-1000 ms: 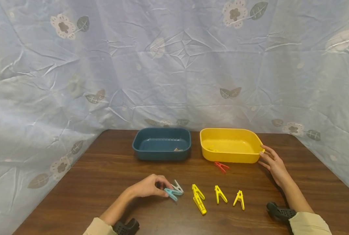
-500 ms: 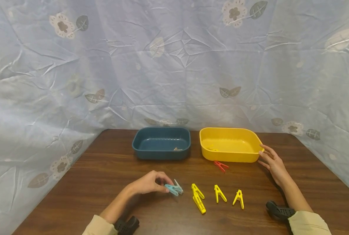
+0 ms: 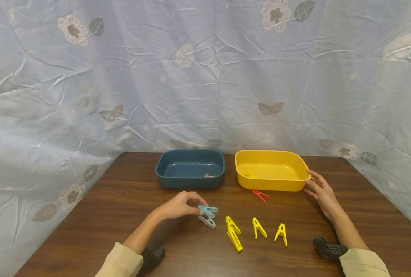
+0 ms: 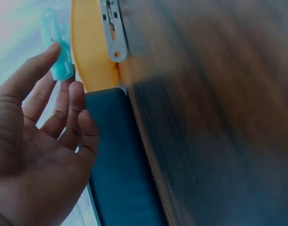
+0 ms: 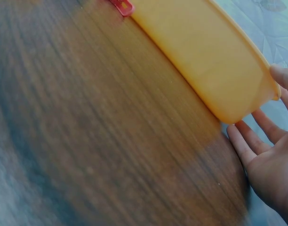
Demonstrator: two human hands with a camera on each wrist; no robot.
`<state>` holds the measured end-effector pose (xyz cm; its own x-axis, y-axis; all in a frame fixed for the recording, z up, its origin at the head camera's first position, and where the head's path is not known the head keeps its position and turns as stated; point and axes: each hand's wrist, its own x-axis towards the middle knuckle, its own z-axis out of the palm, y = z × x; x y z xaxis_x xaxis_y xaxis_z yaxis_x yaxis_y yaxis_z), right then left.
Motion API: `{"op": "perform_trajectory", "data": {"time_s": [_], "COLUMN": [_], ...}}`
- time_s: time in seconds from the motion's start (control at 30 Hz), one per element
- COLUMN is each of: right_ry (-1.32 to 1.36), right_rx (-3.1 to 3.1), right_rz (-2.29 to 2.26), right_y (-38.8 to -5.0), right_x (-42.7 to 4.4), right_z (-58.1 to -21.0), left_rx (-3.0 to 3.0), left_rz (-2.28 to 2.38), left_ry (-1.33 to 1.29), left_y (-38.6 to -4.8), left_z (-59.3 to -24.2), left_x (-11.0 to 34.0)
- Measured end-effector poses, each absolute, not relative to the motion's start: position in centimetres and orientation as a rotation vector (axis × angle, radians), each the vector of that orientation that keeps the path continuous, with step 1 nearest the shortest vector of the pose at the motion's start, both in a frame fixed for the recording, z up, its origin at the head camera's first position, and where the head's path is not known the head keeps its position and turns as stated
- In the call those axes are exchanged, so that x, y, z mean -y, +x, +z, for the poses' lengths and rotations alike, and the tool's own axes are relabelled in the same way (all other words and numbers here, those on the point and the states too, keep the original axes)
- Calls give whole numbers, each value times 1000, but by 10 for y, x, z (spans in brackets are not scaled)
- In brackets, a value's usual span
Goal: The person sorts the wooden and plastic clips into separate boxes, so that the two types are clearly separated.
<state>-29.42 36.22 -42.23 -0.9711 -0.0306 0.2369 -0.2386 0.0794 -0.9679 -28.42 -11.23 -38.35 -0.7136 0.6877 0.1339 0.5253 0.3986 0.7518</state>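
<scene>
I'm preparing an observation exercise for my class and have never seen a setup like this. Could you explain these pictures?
No machine here: a person works bare-handed. The wide view comes from a head-worn camera looking forward and down; the two closer, tilted views come from cameras on the left and right wrists. On the wooden table stand a blue tub and a yellow tub, with a red clip and several yellow clips nearer the person. The left hand pinches a light blue clip, with a white clip close by. The right hand touches the end of the yellow tub.
</scene>
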Motion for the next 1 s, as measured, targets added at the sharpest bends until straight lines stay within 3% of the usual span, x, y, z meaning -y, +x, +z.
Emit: {"op": "perform_trajectory", "data": {"time_s": [1.0], "right_ry": [237], "right_rx": [2189], "right_rz": [2024], "right_y": [-292], "right_x": [-362], "right_z": [-420], "left_rx": [-2674], "left_rz": [1129], "left_ry": [1126], "left_y": [-313], "left_z": [-351], "left_x": [49]}}
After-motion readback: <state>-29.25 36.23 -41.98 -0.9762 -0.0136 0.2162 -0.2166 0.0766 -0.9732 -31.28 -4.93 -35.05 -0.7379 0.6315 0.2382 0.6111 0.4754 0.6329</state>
